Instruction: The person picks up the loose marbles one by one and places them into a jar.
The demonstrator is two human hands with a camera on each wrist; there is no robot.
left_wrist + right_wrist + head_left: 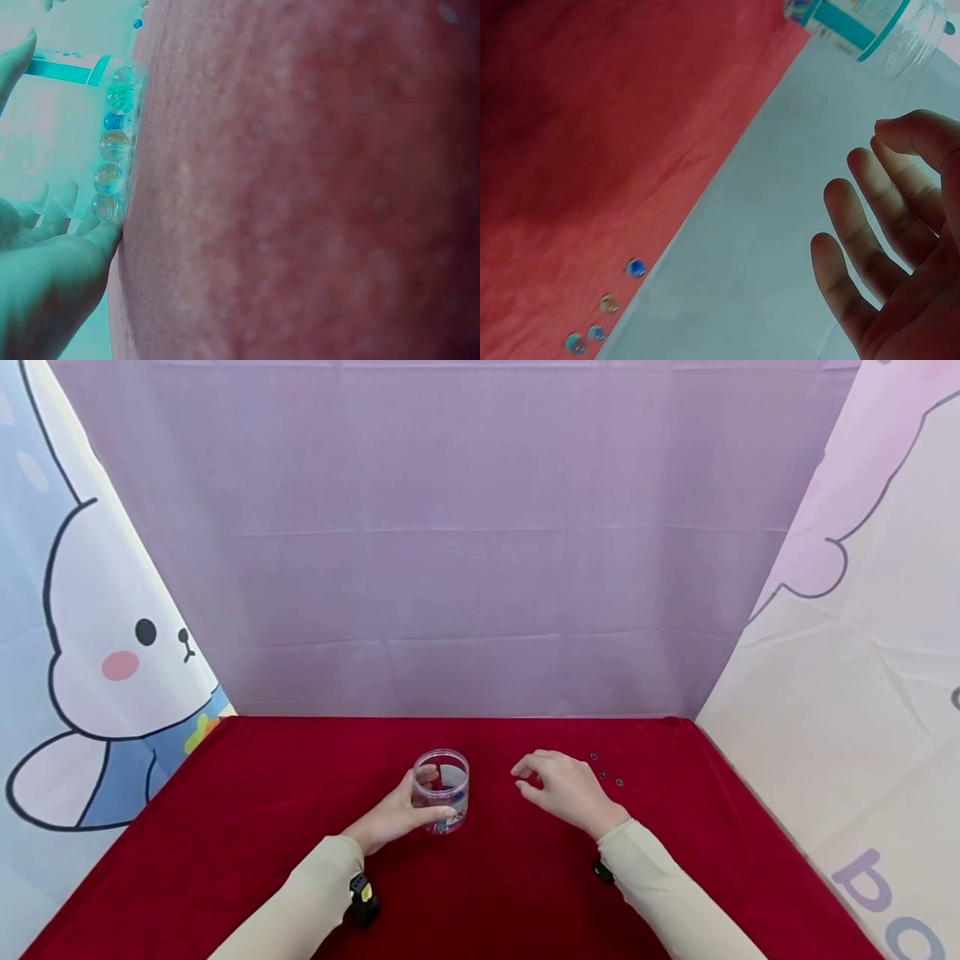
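Observation:
My left hand grips a clear plastic jar, fingers around its far side and thumb across the front. The jar stands upright and lidless on the red cloth. In the left wrist view, several glass marbles, clear and blue, lie along the jar's bottom. To the right of the jar, my right hand hovers over the cloth with loosely bent fingers and holds nothing visible. Several loose marbles, one of them blue, rest on the cloth beyond and to the right of that hand.
Red cloth covers the table. A plain purple curtain hangs behind it. Printed cloth panels stand on both sides, with a cartoon rabbit on the left one. Each wrist wears a dark strap-on device.

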